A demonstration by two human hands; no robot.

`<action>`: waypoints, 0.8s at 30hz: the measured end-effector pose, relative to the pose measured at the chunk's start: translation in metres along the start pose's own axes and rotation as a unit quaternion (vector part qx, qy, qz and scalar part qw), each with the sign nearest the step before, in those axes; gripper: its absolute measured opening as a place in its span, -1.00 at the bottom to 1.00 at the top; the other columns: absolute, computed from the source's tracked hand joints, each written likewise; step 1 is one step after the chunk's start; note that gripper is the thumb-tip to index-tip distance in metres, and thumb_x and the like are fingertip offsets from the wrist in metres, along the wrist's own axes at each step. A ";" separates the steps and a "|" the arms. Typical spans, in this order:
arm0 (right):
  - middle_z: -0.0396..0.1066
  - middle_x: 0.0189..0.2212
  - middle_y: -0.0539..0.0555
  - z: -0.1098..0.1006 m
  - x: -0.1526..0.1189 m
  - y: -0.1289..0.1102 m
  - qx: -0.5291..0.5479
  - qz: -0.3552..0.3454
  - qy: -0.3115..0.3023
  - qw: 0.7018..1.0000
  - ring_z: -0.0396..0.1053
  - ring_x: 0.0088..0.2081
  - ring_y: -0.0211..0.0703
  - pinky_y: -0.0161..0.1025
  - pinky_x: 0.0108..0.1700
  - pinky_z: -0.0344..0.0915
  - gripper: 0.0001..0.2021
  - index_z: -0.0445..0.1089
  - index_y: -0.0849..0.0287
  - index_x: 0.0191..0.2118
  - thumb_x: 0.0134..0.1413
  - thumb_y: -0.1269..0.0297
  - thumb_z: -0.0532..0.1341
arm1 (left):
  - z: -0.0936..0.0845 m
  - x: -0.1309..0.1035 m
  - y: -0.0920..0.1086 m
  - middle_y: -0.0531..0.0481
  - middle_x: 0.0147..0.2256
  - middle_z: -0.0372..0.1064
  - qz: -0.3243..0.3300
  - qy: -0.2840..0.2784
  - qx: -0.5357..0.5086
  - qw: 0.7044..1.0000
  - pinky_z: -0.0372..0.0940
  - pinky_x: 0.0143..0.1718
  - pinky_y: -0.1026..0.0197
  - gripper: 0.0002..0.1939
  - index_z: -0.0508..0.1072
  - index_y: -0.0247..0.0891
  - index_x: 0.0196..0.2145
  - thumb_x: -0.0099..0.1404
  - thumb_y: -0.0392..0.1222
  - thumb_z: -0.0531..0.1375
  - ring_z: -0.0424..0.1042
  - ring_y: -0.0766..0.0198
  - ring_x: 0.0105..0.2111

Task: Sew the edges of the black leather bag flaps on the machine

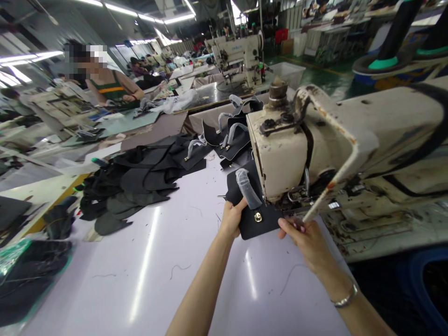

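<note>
"What are the fingers doing?"

"Those of the left hand [231, 219] grasp the left edge of a black panel [259, 228], thumb on top. The right hand [304, 235] has its fingers curled, tips at the near right corner; whether they pinch it, I can't tell."

"So the panel lies between them?"

"Yes, partly beneath the head of a worn cream sewing machine [280, 163]. On it sit a plastic-wrapped strap [249, 189] and a gold-coloured fitting [258, 216]."

"And the surface?"

"A pale, glossy table [168, 280], streaked with reflected light and scattered with loose threads [180, 267]. Beyond the panel are similar strapped pieces [231, 140]; left of those, a heap of black cut pieces [140, 177]."

"The room?"

"A busy workshop with strip lights [121, 9] and a green floor [322, 77]. A person in a green apron [117, 88] works at the far left."

"Any writing?"

"Blue lettering [237, 47] on a farther sewing machine [241, 56], too blurred to read surely. A white label [334, 205] on the near one is illegible too."
</note>
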State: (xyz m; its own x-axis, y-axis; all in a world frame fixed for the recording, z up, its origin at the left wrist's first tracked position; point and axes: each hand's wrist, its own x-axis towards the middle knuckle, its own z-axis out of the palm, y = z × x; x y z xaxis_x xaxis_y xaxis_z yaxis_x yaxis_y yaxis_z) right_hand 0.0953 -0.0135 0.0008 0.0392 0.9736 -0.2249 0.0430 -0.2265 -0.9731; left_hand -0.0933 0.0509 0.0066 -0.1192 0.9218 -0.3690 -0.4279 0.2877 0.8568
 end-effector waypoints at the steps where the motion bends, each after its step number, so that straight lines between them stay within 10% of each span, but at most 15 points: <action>1: 0.06 -0.72 -0.08 0.004 0.002 0.000 0.011 -0.001 0.015 1.000 -0.07 -0.59 -0.31 -0.28 -0.51 -0.12 -0.50 0.49 0.16 -0.66 0.04 -0.15 0.37 | 0.001 0.005 0.001 -0.15 -0.22 0.66 0.003 0.002 0.008 1.000 0.54 -0.06 -0.03 -0.66 0.59 -0.30 -0.18 0.09 -0.16 0.48 0.65 -0.04 -0.16; 24: 0.08 -0.74 -0.11 0.048 0.010 0.010 0.143 0.042 0.210 0.966 -0.10 -0.63 -0.37 -0.28 -0.56 -0.19 -0.51 0.43 0.20 -0.67 -0.19 -0.15 0.48 | 0.006 0.037 0.014 -0.10 -0.40 0.64 -0.008 -0.052 0.067 0.996 0.56 -0.35 0.06 -0.65 0.60 -0.32 -0.32 -0.14 -0.30 0.48 0.61 0.06 -0.47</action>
State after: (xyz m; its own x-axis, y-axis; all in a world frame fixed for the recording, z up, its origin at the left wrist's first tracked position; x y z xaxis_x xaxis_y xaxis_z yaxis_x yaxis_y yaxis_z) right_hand 0.0485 -0.0051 -0.0134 0.4354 0.8412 -0.3207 -0.2524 -0.2279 -0.9404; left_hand -0.0978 0.0908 0.0069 -0.0161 0.9368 -0.3495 -0.3038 0.3284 0.8944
